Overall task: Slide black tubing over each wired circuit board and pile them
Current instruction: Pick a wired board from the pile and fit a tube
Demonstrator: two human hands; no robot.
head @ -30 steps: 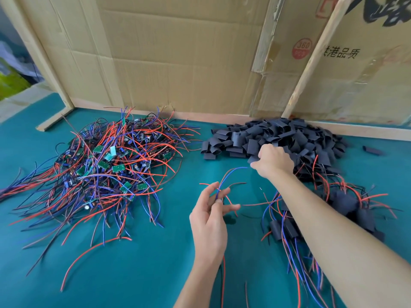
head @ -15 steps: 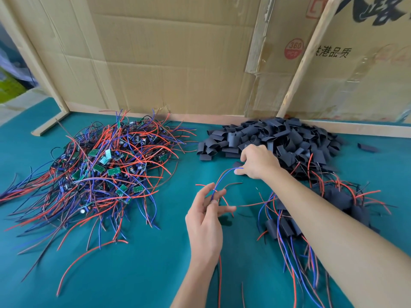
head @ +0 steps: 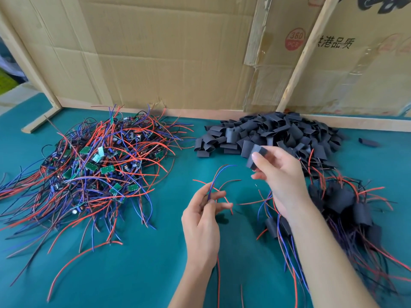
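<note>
A short piece of black tubing (head: 255,157) is in the grip of the right hand (head: 281,178). The thumb and the first fingers pinch it at its upper part, and its lower end hangs free, above the tabletop (head: 138,267) and just in front of the heap of loose tubing pieces (head: 273,135). The piece is a little blurred, so I cannot tell if its end is flat or open.

The left hand (head: 203,221) is to the left of it and lower, nearer to the front edge of the tabletop. Its fingers are curled around a bundle of wires (head: 216,181), red, blue and dark, which rise out of the grip and bend toward the tubing. Their tips are near the tubing but do not touch it. The circuit board of these wires is hidden inside the hand.

The heap of loose tubing lies at the back edge of the tabletop, right of the middle, against the cardboard wall (head: 173,54). One single tubing piece (head: 368,142) lies apart from the heap, toward the right edge. The pile of finished boards (head: 347,205), each covered in black tubing with wires coming out, lies at the right side, partly under the right forearm. The pile of bare wired boards (head: 95,172), green boards in a tangle of wires, fills the left part of the tabletop.
</note>
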